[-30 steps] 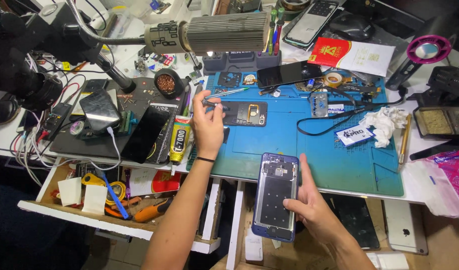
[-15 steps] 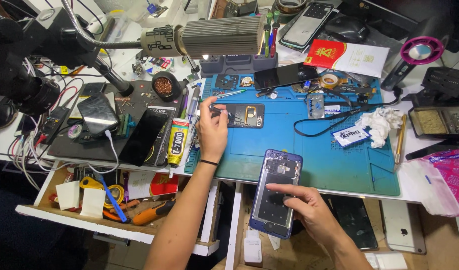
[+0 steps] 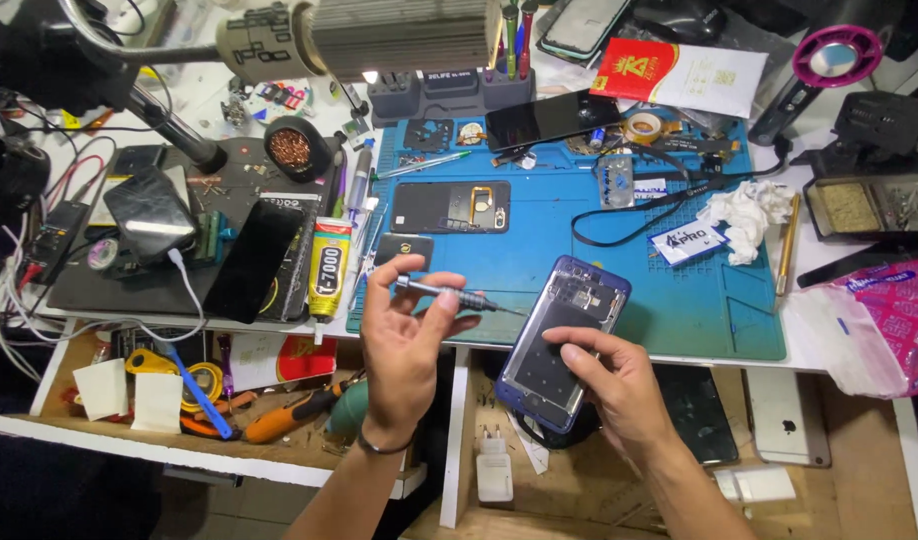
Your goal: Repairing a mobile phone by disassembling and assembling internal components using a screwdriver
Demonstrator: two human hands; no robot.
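My left hand [image 3: 407, 335] holds a small dark precision screwdriver [image 3: 449, 294] between thumb and fingers, its tip pointing right toward the phone. My right hand [image 3: 609, 380] supports an opened blue-framed phone body [image 3: 564, 338] from below, tilted over the front edge of the blue work mat [image 3: 679, 300]. The screwdriver tip is close to the phone's upper left side. Inside the phone frame I see bare internals and a dark plate.
A black phone back panel [image 3: 451, 206] lies on the mat. A yellow glue tube [image 3: 329, 268], a dark phone [image 3: 254, 260], a crumpled tissue [image 3: 744, 212] and a black cable [image 3: 629, 215] are nearby. An open drawer [image 3: 179, 400] holds orange-handled tools. A lamp arm [image 3: 379, 35] hangs overhead.
My left hand has come back from the tools on the mat's left side, carrying the screwdriver toward the phone. My right hand has lifted the phone up and nearer the mat's edge.
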